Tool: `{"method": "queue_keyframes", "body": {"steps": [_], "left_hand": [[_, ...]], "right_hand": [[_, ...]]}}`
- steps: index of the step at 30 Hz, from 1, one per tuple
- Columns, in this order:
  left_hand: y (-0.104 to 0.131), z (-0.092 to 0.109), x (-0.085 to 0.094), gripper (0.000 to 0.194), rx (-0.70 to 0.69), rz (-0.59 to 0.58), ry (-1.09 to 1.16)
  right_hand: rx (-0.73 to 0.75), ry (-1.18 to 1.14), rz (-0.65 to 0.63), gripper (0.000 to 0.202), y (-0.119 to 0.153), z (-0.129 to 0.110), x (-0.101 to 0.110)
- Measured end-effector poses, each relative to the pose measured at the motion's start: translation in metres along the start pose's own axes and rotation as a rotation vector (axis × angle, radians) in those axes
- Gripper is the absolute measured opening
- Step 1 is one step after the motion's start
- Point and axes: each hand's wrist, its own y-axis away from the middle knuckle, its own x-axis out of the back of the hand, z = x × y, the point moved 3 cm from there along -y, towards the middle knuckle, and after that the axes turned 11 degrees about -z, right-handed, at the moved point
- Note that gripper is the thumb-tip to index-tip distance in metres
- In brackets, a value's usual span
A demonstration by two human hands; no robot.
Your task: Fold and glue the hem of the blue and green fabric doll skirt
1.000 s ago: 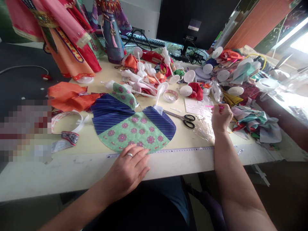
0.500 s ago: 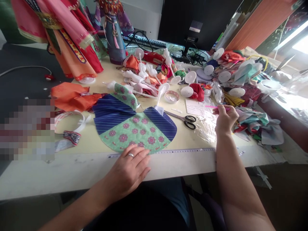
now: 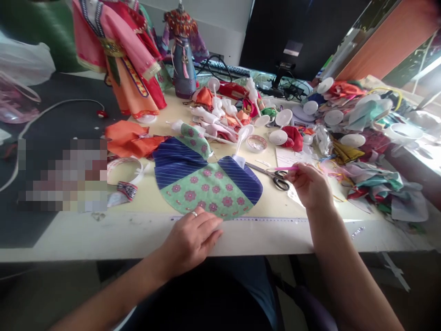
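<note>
Head view: the flowered and striped fabric (image 3: 206, 191) lies spread on the tabletop (image 3: 144, 234), left of the scissors (image 3: 281, 181). The left hand (image 3: 195, 239) rests, fingers extended and grasping nothing, on its near edge. The right hand (image 3: 314, 187), right of the scissors, is closed around a pink stick (image 3: 283, 168).
</note>
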Motion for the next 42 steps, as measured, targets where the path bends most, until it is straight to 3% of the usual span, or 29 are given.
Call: {"method": "queue_keyframes", "body": {"steps": [3,6,12,18,27,42], "left_hand": [[0.0,-0.004,0.004,0.01,0.121,0.018,0.263],[0.0,-0.008,0.005,0.014,0.293,-0.038,0.479],[0.003,-0.017,0.003,0.023,0.6,-0.095,0.844],[0.004,-0.021,0.001,0.021,0.622,-0.057,0.969],[0.004,-0.02,0.001,0.018,0.618,-0.034,0.988],[0.004,-0.02,0.005,0.011,0.593,-0.014,0.984]], "right_hand": [[0.095,0.029,-0.12,0.013,0.033,-0.006,-0.041],[0.18,0.061,-0.141,0.011,0.066,-0.008,-0.074],[0.342,0.112,-0.202,0.013,0.11,0.003,-0.108],[0.525,0.234,-0.246,0.022,0.123,0.003,-0.115],[0.601,0.345,-0.352,0.031,0.127,0.002,-0.116],[0.309,0.163,-0.298,0.019,0.128,0.014,-0.114]]}}
